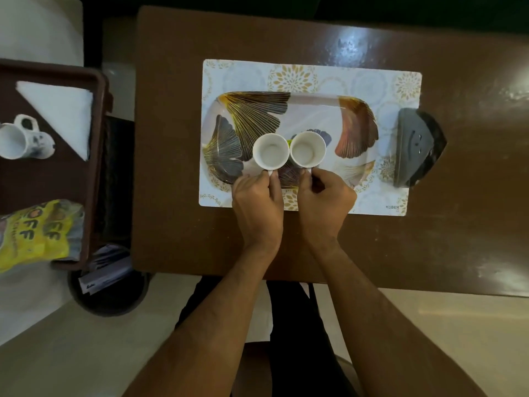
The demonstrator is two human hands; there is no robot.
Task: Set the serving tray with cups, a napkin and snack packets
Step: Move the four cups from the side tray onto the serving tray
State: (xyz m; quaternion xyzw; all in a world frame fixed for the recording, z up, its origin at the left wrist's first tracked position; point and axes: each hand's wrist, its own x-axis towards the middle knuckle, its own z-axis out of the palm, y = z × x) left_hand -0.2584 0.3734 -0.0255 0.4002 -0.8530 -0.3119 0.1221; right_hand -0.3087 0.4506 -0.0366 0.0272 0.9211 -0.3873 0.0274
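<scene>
White cups (270, 151) pinched on tray (357, 116), black holder (415, 147) beside, napkin (63, 116) apart.

The word "KUBER" is printed in small dark letters on the near right corner of the placemat (392, 207). The yellow snack packet (31, 233) shows big letters "OFF"; its other text is too blurred.
</scene>
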